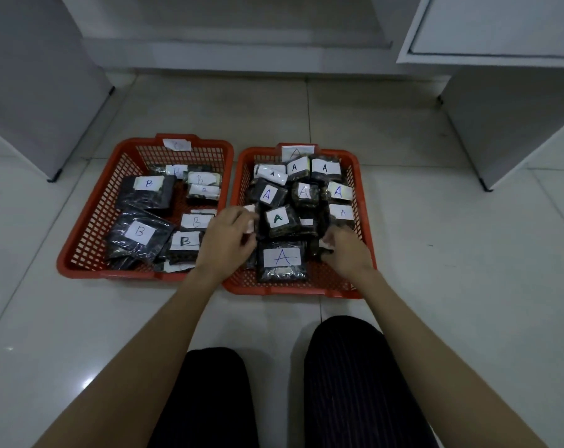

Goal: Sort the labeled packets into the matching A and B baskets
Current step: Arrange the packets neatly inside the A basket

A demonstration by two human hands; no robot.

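Two red mesh baskets sit side by side on the floor. The left B basket (pixel 90 218) holds several dark packets with white B labels, such as one B packet (pixel 140 232). The right A basket (pixel 360 176) is piled with dark packets labeled A; a large A packet (pixel 282 260) lies at its front. My left hand (pixel 227 239) hovers over the gap between the baskets, its fingers closed on a packet with a white label (pixel 251 218). My right hand (pixel 347 250) is inside the A basket at the front right, gripping a small packet (pixel 324 245).
White cabinets stand at the left (pixel 38 92) and right (pixel 507 92), with a white base ledge (pixel 242 56) behind the baskets. The floor is pale glossy tile. My knees in dark trousers (pixel 348 367) are at the bottom of the view.
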